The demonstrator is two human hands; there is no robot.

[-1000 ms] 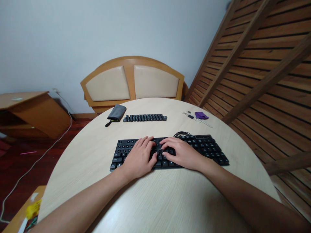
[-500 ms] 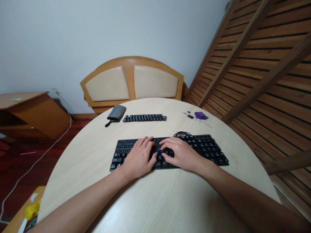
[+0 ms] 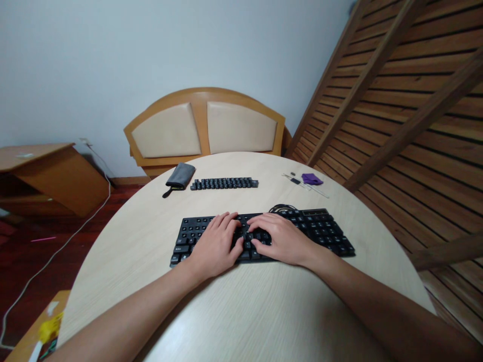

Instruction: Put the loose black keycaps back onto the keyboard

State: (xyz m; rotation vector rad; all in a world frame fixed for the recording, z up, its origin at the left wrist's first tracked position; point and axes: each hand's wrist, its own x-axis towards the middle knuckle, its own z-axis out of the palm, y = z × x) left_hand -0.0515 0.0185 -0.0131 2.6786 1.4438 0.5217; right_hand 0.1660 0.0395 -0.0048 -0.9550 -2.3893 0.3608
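A black keyboard (image 3: 324,232) lies on the round light-wood table (image 3: 245,311). My left hand (image 3: 217,244) rests on its left-middle keys, fingers spread flat and holding nothing. My right hand (image 3: 281,237) lies just right of it on the middle keys, fingers stretched out over the caps, also empty. The two hands nearly touch at the fingertips. Parts of the middle key rows are hidden under the hands.
Farther back lie rows of loose black keycaps (image 3: 224,183), a grey pouch (image 3: 180,176), a purple cloth (image 3: 311,178) with small tools (image 3: 298,181), and a coiled black cable (image 3: 282,207). A padded wooden headboard (image 3: 206,128) stands behind the table, slatted wood frames (image 3: 407,110) at right.
The hands stay on the keyboard; only the fingers shift slightly over the keys. The view has barely moved.
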